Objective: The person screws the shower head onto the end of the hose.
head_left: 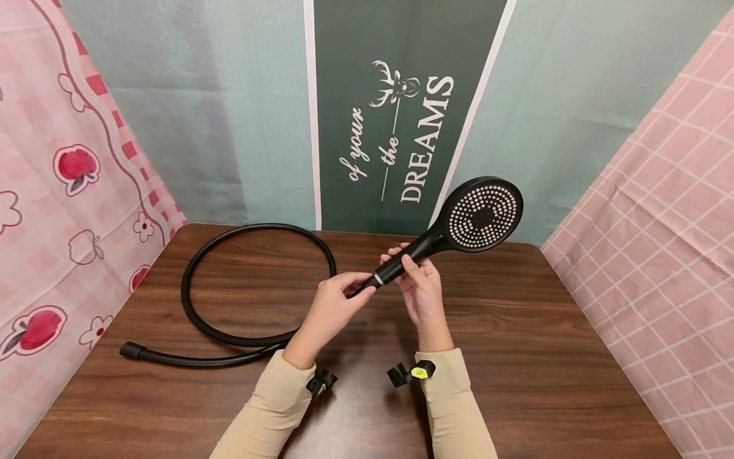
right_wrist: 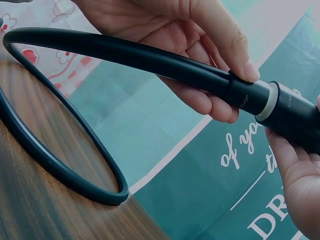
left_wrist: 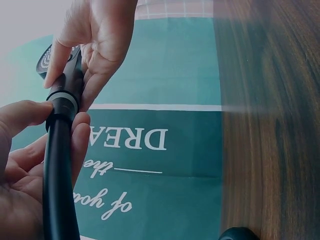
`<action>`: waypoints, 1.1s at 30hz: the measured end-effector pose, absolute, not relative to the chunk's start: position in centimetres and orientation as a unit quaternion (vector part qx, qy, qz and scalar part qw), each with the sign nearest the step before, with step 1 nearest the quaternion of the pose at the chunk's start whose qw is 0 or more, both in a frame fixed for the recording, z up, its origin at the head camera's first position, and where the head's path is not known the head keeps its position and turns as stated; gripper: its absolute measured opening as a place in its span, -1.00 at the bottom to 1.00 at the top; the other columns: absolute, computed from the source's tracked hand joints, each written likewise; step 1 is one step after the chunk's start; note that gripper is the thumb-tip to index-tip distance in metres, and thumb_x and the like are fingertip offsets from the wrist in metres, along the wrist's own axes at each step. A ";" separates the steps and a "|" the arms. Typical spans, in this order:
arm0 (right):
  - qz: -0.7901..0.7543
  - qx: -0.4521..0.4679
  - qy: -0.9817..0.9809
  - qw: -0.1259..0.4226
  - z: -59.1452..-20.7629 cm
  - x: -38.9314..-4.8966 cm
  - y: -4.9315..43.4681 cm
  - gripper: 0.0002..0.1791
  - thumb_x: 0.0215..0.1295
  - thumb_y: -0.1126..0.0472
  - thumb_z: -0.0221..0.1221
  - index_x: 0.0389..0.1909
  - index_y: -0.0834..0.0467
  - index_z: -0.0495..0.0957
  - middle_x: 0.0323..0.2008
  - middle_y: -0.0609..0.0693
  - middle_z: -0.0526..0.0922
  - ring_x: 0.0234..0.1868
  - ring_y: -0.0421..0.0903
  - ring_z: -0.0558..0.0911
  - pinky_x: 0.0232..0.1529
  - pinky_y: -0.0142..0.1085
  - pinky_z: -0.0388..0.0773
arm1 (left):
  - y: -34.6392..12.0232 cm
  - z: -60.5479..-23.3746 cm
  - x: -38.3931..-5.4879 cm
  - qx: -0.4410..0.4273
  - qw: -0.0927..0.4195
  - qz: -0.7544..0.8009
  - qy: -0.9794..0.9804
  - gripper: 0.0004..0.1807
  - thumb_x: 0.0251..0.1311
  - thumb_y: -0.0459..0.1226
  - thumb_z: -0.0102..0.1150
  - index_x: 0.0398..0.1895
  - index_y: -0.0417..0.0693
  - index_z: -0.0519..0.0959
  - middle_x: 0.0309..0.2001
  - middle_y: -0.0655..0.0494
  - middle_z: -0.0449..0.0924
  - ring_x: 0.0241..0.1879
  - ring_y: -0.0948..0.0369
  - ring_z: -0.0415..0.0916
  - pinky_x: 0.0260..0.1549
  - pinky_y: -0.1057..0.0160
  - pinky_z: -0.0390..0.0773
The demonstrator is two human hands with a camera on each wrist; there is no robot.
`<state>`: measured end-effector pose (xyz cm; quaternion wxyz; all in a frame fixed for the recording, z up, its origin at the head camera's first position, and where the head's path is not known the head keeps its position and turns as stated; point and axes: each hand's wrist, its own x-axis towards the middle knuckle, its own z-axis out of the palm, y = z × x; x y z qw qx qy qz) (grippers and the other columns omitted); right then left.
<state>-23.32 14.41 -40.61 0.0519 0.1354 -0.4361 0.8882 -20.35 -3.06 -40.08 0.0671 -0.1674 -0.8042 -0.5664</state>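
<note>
A black handheld shower head (head_left: 483, 215) is held up at a slant above the table, its round face of pale nozzles toward the head camera. My right hand (head_left: 423, 290) grips its handle (head_left: 410, 256), thumb on the near side. At the handle's lower end, my left hand (head_left: 332, 306) pinches the collar (right_wrist: 245, 95) of a black shower hose (head_left: 186, 287) between thumb and fingers. A pale ring (right_wrist: 270, 102) shows between collar and handle; whether the threads are engaged cannot be seen. From there the hose loops down onto the table, its other end fitting (head_left: 132, 350) lying at left.
The dark wooden table (head_left: 527, 357) spreads beneath both hands. Pink patterned cloth (head_left: 40, 255) hangs at left, pink checked cloth (head_left: 659, 223) at right. Behind the table's far edge is a green cloth (head_left: 367, 38) with white lettering. A small black device (head_left: 410, 373) sits at the right sleeve.
</note>
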 end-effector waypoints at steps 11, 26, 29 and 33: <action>0.887 0.136 -0.437 0.053 -40.6 -23.3 14.4 -0.79 0.50 0.33 0.02 0.08 0.22 0.41 -0.16 -0.02 0.73 -0.09 -0.12 0.77 0.08 -0.26 0.63 | -3.1 -39.8 -20.2 -0.151 0.064 -0.569 -0.806 -0.76 0.24 -0.28 0.32 -0.05 -0.12 0.71 -0.19 -0.01 0.75 -0.22 0.17 0.66 -0.22 0.23 0.65; 0.887 0.143 -0.436 0.053 -40.7 -23.2 14.5 -0.80 0.50 0.33 0.01 0.08 0.21 0.43 -0.16 -0.03 0.73 -0.08 -0.13 0.77 0.09 -0.27 0.63 | -3.1 -39.9 -20.1 -0.161 0.071 -0.570 -0.803 -0.77 0.23 -0.29 0.33 -0.06 -0.11 0.72 -0.21 0.00 0.75 -0.23 0.19 0.67 -0.22 0.23 0.65; 0.887 0.144 -0.435 0.053 -40.7 -23.2 14.5 -0.78 0.50 0.33 0.02 0.09 0.23 0.42 -0.16 -0.03 0.73 -0.09 -0.13 0.77 0.09 -0.27 0.63 | -3.1 -39.9 -20.1 -0.159 0.067 -0.572 -0.802 -0.77 0.23 -0.28 0.33 -0.06 -0.11 0.72 -0.20 0.00 0.75 -0.23 0.18 0.68 -0.22 0.22 0.66; 0.887 0.145 -0.435 0.054 -40.7 -23.2 14.5 -0.75 0.50 0.32 0.03 0.12 0.28 0.37 -0.16 -0.04 0.74 -0.09 -0.13 0.77 0.08 -0.28 0.63 | -3.2 -39.8 -20.1 -0.155 0.064 -0.571 -0.803 -0.77 0.24 -0.27 0.33 -0.06 -0.10 0.72 -0.22 0.01 0.75 -0.23 0.18 0.68 -0.23 0.20 0.66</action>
